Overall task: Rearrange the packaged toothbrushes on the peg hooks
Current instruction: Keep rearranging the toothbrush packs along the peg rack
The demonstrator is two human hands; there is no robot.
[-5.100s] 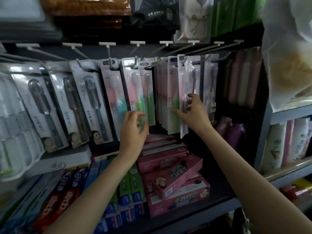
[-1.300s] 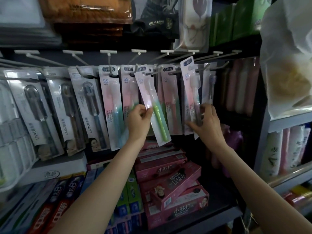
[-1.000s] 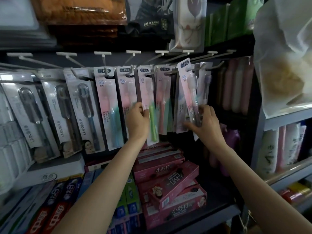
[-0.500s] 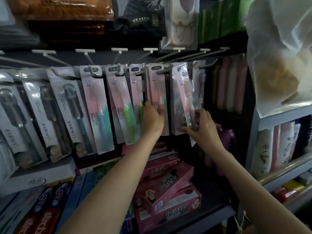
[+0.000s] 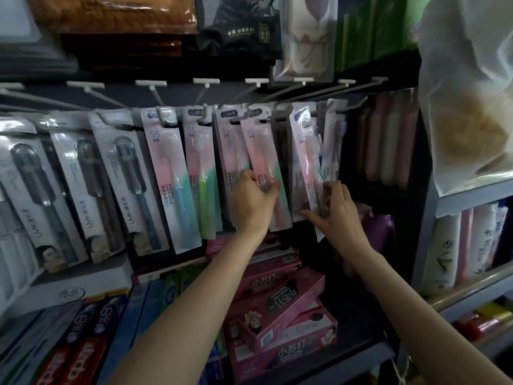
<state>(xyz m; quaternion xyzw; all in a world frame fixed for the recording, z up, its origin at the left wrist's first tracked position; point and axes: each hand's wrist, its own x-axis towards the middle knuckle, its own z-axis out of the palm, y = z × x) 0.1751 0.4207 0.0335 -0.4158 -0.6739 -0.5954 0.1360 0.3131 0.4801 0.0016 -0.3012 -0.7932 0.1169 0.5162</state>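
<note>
Peg hooks (image 5: 305,93) carry hanging toothbrush packs (image 5: 172,176); the dark shelf (image 5: 366,348) below bears stacked pink toothpaste boxes (image 5: 288,304)

left hand (image 5: 254,200) fingertips hidden (behind pack (image 5: 265,173)), print blurred

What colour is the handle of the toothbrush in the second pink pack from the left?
Bright green handle, clearest in the head view.

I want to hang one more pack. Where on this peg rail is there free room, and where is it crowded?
Free: the bare peg hook at the rail's right end, beside the pale purple toothbrush pack. Crowded: the pink-and-green toothbrush packs overlap in the middle, where the left hand and right hand hold them.
</note>
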